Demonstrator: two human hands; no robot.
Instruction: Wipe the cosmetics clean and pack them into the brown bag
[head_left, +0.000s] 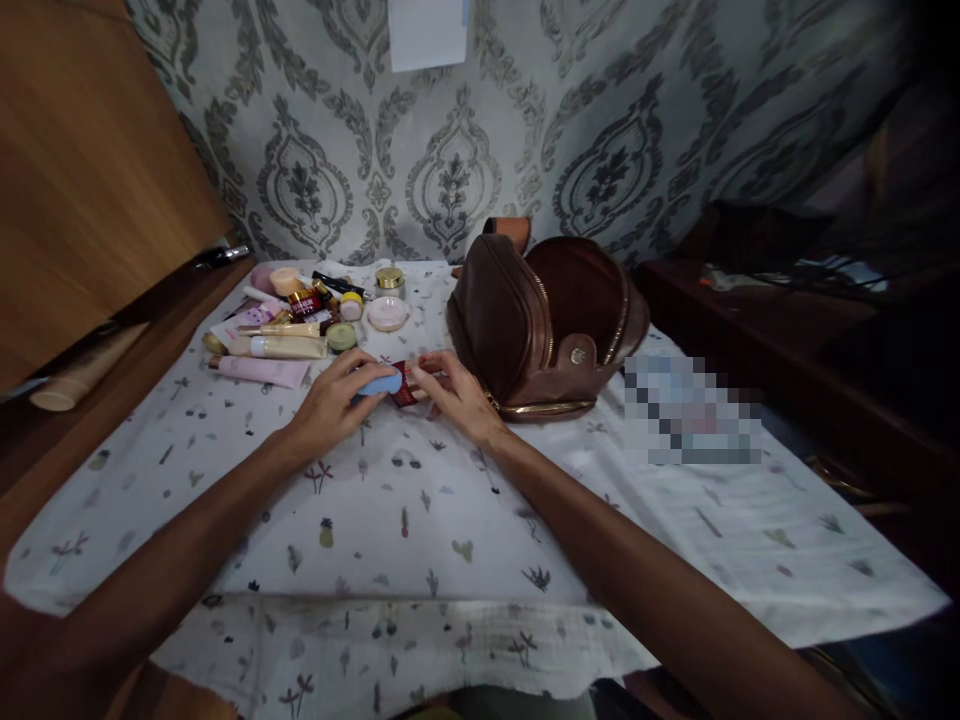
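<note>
My left hand (337, 395) is closed around a small light-blue rounded piece (381, 383), whose exact kind I cannot make out. Right beside it, a small dark-red item with printed lettering (404, 386) sits in the fingers of my right hand (454, 395). The blue piece and the red item meet or overlap between the two hands. Fingers partly hide both. A brown leather bag (499, 310) stands just beyond my right hand, its zipped top gaping. Left of my hands lies a pink squeeze tube (262, 371).
Cosmetics crowd the back left: a cream tube (289, 347), a green-lidded jar (342, 337), a round compact (388, 314) and a gold-lidded jar (390, 281). A patterned white cloth (450, 540) covers the table. A pixelated patch (694, 410) lies at right. A wooden panel (97, 170) borders the left.
</note>
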